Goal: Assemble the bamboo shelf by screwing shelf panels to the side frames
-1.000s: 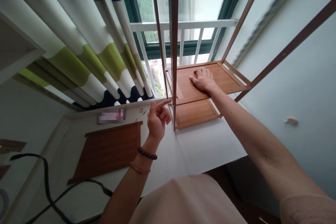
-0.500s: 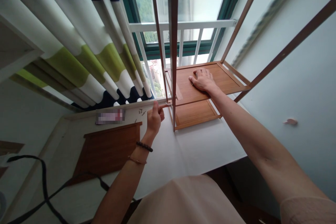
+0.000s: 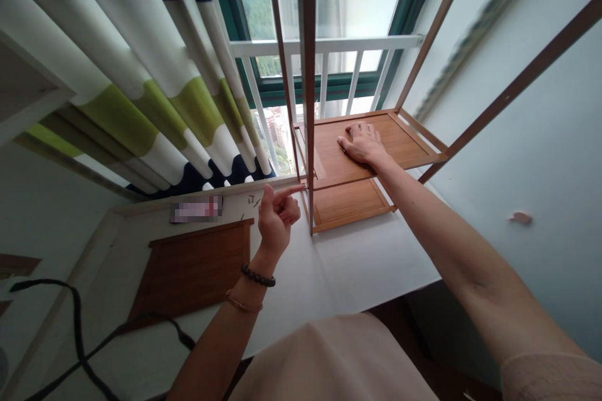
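Note:
My right hand (image 3: 361, 143) lies flat and open on the upper wooden shelf (image 3: 404, 141) of a rack with thin brown metal posts (image 3: 309, 75). A second wooden shelf (image 3: 348, 203) sits just below it. My left hand (image 3: 277, 216) is curled, thumb up, with only the index finger stretched out; its tip touches the front post at the level of the upper shelf's corner. I see nothing held in that hand. It wears two bracelets at the wrist.
A loose wooden board (image 3: 192, 269) lies on the white surface (image 3: 357, 257) to the left, with small screws (image 3: 254, 199) beyond it. A black cable (image 3: 79, 338) loops at lower left. Striped curtain (image 3: 141, 94) and a white window railing (image 3: 329, 45) stand behind.
My left hand drew slightly back from the post and went from a pinch at the corner to a pointing index finger. My right hand stayed flat on the shelf.

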